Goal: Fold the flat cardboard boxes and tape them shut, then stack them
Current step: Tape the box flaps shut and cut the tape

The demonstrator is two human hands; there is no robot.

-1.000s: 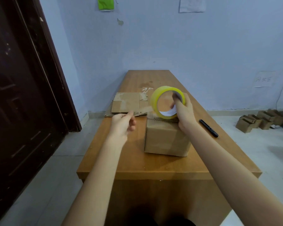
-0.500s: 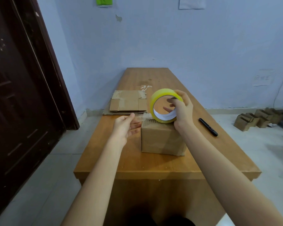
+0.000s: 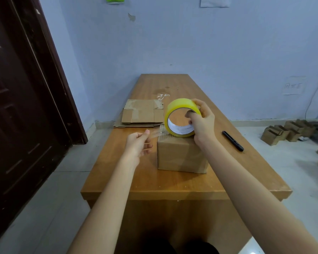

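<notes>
Left grip (image 3: 139, 142): I pinch the tape end.
Right grip (image 3: 200, 123): I clutch the roll (image 3: 180, 117) over the box (image 3: 182, 154).
Strip: runs leftward off the roll, just above the box's left edge.

Folded box (image 3: 182, 154): on the table (image 3: 173, 182).
Tape roll (image 3: 181, 119): atop the box, gripped by right hand (image 3: 203, 123).
Left hand (image 3: 139, 143): left of the box, pinching the tape strip (image 3: 155, 133).
Flat cardboard (image 3: 142, 113): beyond the box.
</notes>
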